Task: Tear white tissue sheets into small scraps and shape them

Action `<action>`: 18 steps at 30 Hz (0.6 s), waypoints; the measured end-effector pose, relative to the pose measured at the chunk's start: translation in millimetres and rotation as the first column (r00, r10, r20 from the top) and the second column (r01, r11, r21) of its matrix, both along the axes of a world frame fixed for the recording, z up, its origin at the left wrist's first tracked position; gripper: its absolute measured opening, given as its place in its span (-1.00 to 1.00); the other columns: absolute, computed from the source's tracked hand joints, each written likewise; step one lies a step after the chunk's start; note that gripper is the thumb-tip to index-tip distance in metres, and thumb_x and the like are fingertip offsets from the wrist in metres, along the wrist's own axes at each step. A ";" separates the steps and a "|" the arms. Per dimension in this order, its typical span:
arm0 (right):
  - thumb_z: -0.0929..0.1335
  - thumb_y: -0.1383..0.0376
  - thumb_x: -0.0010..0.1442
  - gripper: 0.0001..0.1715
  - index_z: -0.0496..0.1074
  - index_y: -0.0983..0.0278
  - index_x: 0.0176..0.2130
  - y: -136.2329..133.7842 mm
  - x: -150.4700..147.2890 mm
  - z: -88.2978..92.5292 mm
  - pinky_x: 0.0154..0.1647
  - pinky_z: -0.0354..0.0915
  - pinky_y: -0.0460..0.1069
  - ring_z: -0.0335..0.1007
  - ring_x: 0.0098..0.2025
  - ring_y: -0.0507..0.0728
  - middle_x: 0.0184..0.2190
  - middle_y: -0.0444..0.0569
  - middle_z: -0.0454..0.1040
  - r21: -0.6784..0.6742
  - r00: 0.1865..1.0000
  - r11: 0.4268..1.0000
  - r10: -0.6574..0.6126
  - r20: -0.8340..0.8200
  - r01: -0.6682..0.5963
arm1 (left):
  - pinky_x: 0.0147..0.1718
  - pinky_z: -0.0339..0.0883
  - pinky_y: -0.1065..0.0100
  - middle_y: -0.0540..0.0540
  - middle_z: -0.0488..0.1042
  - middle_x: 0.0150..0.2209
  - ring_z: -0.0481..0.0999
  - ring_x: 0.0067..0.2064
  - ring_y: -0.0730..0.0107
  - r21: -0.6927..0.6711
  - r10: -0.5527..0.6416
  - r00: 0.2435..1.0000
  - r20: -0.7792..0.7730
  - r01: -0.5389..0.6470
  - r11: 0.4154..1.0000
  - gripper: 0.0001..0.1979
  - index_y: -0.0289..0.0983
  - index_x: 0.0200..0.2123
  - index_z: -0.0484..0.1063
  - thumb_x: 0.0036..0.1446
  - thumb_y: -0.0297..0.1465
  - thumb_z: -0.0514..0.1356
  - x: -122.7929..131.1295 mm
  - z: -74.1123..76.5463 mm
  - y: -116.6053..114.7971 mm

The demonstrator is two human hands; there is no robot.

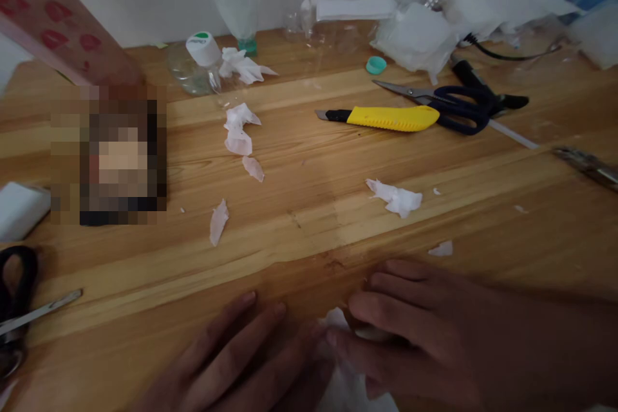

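Note:
A white piece of tissue paper (355, 391) lies at the bottom edge of the view, between my two hands. My left hand (236, 357) pinches its upper left part near the fingertips, while the outer fingers stretch over the wood. From the other side, my right hand (425, 335) has its forefinger and thumb closed on the same tissue, its remaining fingers curled on the table. The fingertips of both hands nearly meet there. Hands and frame edge hide part of the tissue. Beyond my right hand lie a torn tissue scrap (398, 198) and a smaller scrap (441, 248).
A yellow utility knife (393, 118) with its blade tip out lies beside dark-handled scissors (458, 109). More scissors (19, 270) are at the left edge. A clear bottle (193, 71), a green cap (376, 65) and crumpled plastic (415, 38) line the back. Tissue scraps (239, 129) lie mid-table.

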State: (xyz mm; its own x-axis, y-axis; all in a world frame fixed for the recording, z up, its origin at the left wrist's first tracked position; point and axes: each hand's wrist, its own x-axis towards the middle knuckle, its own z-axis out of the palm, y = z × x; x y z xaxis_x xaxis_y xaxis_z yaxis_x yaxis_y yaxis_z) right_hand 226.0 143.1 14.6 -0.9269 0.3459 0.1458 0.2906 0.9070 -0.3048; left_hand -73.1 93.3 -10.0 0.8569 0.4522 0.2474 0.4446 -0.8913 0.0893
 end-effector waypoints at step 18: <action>0.27 0.24 0.45 -0.66 0.45 0.17 0.15 1.2 2.0 6.4 -0.17 0.32 0.05 0.42 -0.23 0.07 -0.18 -0.12 0.53 -0.064 0.999 0.997 0.038 0.038 -0.036 | 0.45 -0.14 -0.05 0.21 0.34 0.31 0.33 0.27 0.18 0.000 0.006 1.000 0.006 -0.006 1.000 -0.66 0.01 0.17 0.45 0.36 -0.27 0.14 -3.1 0.0 -4.9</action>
State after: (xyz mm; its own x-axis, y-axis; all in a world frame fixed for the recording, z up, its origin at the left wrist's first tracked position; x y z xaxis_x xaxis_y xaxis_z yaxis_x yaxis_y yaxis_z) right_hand 227.9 144.3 21.1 -0.9437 0.3189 0.0883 0.2700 0.8964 -0.3515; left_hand -76.2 88.4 -10.0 0.8526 0.4574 0.2527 0.4494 -0.8886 0.0921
